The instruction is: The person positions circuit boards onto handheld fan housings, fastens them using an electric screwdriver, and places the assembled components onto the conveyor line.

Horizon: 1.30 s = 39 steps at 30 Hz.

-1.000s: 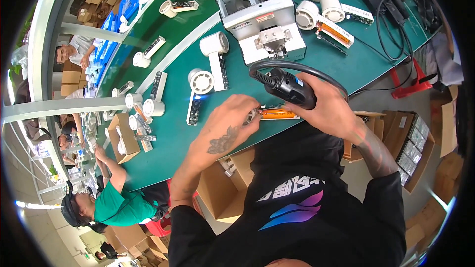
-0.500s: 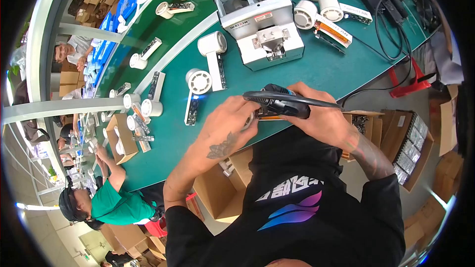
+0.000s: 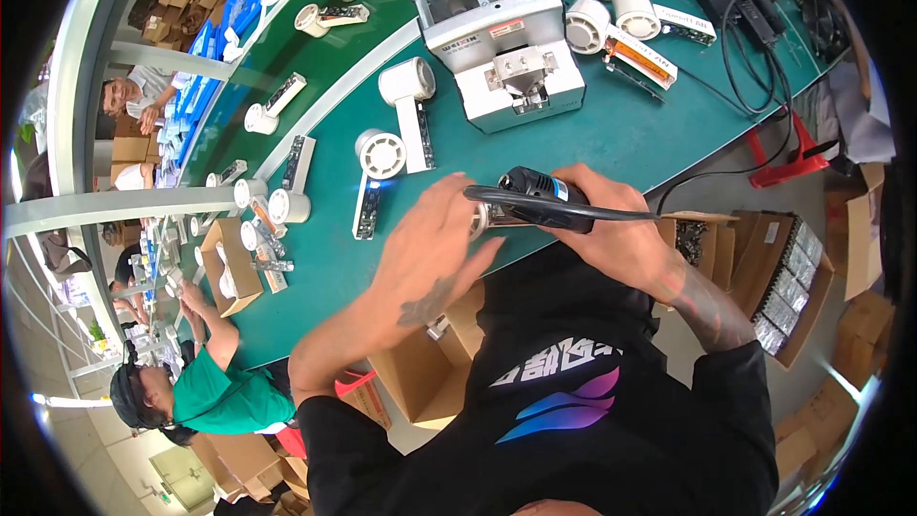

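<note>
My right hand [image 3: 616, 229] is closed around a black corded power tool [image 3: 549, 199], whose thick cable arches across its top. Below the tool, a white handheld fan [image 3: 480, 220] shows only in part, its handle mostly covered by the tool. My left hand [image 3: 425, 239] is beside the fan's round head, with fingers stretched out and thumb apart. To the left of that hand, two more white fans lie on the green table, one round head [image 3: 382, 155] with a circuit board in its handle and another fan [image 3: 408, 81] farther back.
A grey-white machine [image 3: 506, 48] stands at the far middle. Several fans [image 3: 635, 11] and a black power brick [image 3: 731, 10] are at far right. Left are more fans, a small carton [image 3: 229, 268] and a co-worker in green [image 3: 234, 397]. An open carton [image 3: 420, 373] sits below the table edge.
My left hand has loosened at the fan, its fingers straightening and thumb spreading, and its forearm has swung left. My right hand stays on the power tool.
</note>
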### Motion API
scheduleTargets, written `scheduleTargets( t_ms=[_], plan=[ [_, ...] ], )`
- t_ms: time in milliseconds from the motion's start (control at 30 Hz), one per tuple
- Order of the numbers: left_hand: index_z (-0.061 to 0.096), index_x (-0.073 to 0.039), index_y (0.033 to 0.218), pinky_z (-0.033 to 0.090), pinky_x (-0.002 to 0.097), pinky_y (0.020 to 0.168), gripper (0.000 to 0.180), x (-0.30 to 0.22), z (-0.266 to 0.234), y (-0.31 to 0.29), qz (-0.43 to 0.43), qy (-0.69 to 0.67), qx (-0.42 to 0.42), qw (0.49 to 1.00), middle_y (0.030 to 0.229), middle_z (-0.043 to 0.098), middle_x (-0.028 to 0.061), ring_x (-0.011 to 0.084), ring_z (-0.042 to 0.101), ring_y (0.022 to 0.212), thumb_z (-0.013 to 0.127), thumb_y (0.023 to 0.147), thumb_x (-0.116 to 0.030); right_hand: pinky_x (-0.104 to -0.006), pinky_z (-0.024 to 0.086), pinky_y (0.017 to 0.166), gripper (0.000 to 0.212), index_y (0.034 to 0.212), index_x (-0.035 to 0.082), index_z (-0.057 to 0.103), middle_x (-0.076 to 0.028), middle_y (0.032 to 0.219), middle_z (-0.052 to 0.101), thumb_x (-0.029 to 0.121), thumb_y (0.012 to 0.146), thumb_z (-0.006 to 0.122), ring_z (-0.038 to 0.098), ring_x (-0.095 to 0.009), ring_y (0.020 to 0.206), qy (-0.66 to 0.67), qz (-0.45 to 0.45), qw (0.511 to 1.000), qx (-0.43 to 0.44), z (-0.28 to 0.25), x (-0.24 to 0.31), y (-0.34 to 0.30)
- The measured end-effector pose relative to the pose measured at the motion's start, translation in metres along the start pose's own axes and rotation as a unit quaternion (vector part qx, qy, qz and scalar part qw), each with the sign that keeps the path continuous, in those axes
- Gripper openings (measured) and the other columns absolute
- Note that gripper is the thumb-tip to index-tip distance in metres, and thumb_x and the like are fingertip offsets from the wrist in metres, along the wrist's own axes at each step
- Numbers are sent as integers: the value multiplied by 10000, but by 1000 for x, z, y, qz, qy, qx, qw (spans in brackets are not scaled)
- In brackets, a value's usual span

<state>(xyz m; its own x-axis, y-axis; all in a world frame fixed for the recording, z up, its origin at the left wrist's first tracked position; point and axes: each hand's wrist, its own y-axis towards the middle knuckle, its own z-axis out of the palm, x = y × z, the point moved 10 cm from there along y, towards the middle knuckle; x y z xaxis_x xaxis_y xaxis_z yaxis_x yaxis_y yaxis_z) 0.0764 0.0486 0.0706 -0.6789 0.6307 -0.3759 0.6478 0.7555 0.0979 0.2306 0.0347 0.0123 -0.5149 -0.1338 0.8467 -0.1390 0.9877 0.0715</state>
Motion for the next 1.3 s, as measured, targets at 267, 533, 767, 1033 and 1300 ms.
scheduleTargets(
  t_ms=[267, 533, 767, 1033, 1300],
  plan=[
    [653, -34, 1209, 472, 486, 1026, 474, -12, 17, -35, 90, 119, 24, 989, 1369, 507, 213, 367, 502, 1321, 783, 819, -271, -402, 560, 737, 460, 1166, 20, 581, -189, 970, 705, 183, 813, 827, 705, -381, 873, 16, 30, 999, 23, 2, -4, 2],
    [648, -27, 1204, 447, 508, 1027, 519, -15, 29, -32, 69, 143, 26, 987, 1364, 487, 225, 385, 466, 1318, 796, 785, -294, -411, 551, 720, 433, 1146, 23, 584, -187, 948, 700, 142, 804, 822, 698, -387, 858, 16, 14, 1000, 13, 2, -1, 0],
    [640, -37, 1247, 426, 531, 1047, 499, -9, 33, -41, 64, 148, -8, 987, 1427, 455, 242, 413, 455, 1341, 780, 810, -231, -391, 554, 699, 418, 1132, 26, 589, -185, 931, 700, 113, 794, 818, 701, -375, 835, -10, -29, 999, -14, 2, 1, -5],
    [649, -20, 1245, 409, 530, 1096, 486, -10, 26, -42, 75, 102, -5, 992, 1468, 441, 250, 401, 446, 1374, 771, 817, -215, -381, 565, 734, 443, 1170, 23, 587, -189, 955, 709, 152, 818, 821, 713, -365, 864, 13, 18, 1000, 1, 2, -6, -2],
    [658, -15, 1200, 444, 500, 1028, 495, -12, 23, -38, 89, 128, -12, 988, 1403, 482, 221, 378, 486, 1313, 801, 777, -227, -457, 542, 726, 389, 1137, 63, 592, -172, 937, 707, 228, 846, 792, 690, -396, 863, 33, 30, 999, 13, 5, -8, 0]
  ],
)
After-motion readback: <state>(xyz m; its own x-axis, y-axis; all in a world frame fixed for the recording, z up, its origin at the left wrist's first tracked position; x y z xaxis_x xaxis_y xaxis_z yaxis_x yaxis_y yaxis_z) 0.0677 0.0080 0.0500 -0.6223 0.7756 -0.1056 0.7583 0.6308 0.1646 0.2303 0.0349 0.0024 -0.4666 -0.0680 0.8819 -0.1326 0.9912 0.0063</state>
